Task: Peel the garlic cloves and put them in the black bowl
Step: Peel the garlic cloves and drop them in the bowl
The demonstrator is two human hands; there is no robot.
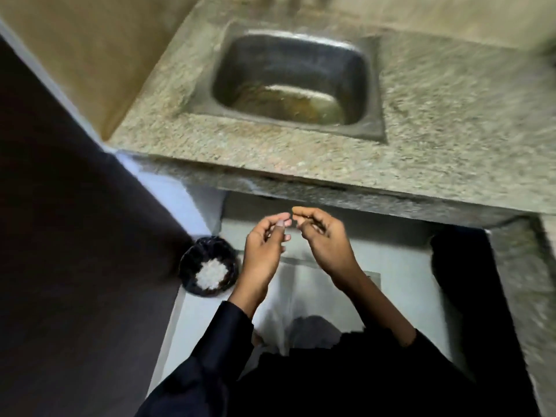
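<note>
1. Garlic clove: I cannot make one out as a separate object. Something small and pale shows at the fingertips of my left hand (264,245), about where thumb and forefinger meet; blur keeps me from saying whether it is a clove, a scrap of skin or a fingernail. Its long axis cannot be read.
2. Left hand: fingers curled, thumb and forefinger drawn together in a pinch. I cannot tell whether the pinch actually holds anything.
3. Right hand (323,239): fingers likewise curled inward, tips nearly touching those of the left hand. Contents hidden; I cannot tell.
4. Both hands hang in the air below the front edge of the granite counter (240,145), not resting on any surface.
5. Black bowl (208,267): it sits down and to the left of the hands, just beside the left wrist, with a pale heap inside, probably peeled cloves.
6. Deciding relation: the bowl lies on the left hand's side, so in my judgement that hand is better placed for the drop.
7. Steel sink (293,82): set into the counter, well apart from the hands.
</note>
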